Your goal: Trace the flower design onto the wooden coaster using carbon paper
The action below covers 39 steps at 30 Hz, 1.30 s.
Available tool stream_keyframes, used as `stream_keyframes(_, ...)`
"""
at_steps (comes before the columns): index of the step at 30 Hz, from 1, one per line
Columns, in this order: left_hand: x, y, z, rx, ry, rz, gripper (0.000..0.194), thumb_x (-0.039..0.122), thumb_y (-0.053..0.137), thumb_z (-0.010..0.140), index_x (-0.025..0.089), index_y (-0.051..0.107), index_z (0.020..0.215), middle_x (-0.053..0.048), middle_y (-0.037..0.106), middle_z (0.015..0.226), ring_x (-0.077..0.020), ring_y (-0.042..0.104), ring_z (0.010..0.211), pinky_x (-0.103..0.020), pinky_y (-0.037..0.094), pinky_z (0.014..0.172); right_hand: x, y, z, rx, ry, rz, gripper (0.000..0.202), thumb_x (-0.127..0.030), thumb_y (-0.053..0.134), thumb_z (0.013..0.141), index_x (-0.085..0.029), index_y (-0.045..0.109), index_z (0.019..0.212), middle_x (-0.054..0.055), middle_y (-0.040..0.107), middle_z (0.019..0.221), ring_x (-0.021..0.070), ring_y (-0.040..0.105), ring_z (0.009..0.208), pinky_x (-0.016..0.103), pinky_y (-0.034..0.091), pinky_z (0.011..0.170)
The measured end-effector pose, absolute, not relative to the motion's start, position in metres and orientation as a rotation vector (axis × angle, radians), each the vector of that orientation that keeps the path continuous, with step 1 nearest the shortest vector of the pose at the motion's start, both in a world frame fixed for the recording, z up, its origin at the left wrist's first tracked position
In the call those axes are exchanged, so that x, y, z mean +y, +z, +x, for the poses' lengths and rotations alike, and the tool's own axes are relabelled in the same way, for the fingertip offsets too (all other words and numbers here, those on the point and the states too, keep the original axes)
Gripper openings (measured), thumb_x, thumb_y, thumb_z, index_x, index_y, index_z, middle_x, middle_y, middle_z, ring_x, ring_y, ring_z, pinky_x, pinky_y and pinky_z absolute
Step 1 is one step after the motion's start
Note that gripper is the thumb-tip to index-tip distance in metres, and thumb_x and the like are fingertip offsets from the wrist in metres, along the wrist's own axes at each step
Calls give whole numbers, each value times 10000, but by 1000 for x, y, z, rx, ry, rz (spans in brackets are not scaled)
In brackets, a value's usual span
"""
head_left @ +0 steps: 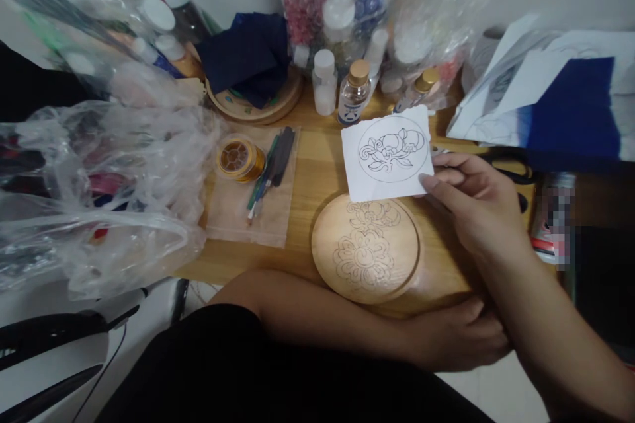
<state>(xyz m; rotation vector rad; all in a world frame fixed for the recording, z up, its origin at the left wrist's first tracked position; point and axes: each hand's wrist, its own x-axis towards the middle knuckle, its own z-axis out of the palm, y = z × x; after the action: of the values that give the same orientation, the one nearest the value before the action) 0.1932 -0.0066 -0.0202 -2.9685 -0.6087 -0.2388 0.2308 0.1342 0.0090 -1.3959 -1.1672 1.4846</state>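
My right hand (476,198) pinches the lower right corner of a white paper card (353,165) between thumb and fingers. An inked drawing of flowers and leaves inside an oval is on the card. Just below it lies an oval wooden lid or plaque (325,248), with a large flower and a smaller floral motif lined on its pale top. The card's lower edge overlaps the far rim of this wooden piece in view. My left hand (456,337) rests near the table's front edge, under my right forearm; its fingers look bent but are partly hidden.
A clear bag (218,225) bears a spool of golden thread (241,160) and several pens (265,175). Crumpled plastic (129,172) covers the left side. Small bottles (353,92) and a round wooden tray (278,109) with dark cloth stand behind. Black-handled scissors (516,162) lie at right.
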Motion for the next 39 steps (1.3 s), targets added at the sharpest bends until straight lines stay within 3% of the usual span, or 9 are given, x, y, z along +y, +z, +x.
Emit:
stream_keyframes(14,1,-12,186,-485,-127,-3074,582,24,175,961,151,509,1421,-104,501,1492,-238,478,1378,-426,449,1109,134,10,231,-1130,1469,-1384,220,-232,819,677,-220,690,856,-38,666,631,66,554,581,226,474,644)
stream_keyframes(19,-1,-14,187,-577,-262,-3022,596,2,208,950,208,574,1372,-59,554,1455,-214,521,1340,-413,473,1101,135,8,230,-1132,1452,-1375,275,-245,841,631,-209,675,847,-49,646,616,58,538,564,210,472,614)
stream_keyframes(24,-3,-15,191,-541,-131,-3034,618,4,155,947,175,510,1424,-89,528,1470,-218,502,1357,-421,454,1118,136,9,229,-1135,1437,-1369,302,-245,853,595,-206,673,834,-62,641,609,58,540,552,215,472,596)
stream_keyframes(32,-3,-14,193,-530,-56,-2986,607,35,147,946,132,427,1476,-126,446,1529,-260,441,1411,-449,430,1148,135,10,228,-1151,1449,-1364,268,-222,824,644,-196,663,856,-54,639,624,54,552,565,222,482,616)
stream_keyframes(39,-4,-14,193,-551,-56,-2990,596,59,163,961,177,441,1474,-88,463,1524,-236,435,1416,-432,421,1164,136,10,229,-1123,1454,-1379,243,-183,814,640,-188,675,839,-54,650,616,43,554,554,206,474,612)
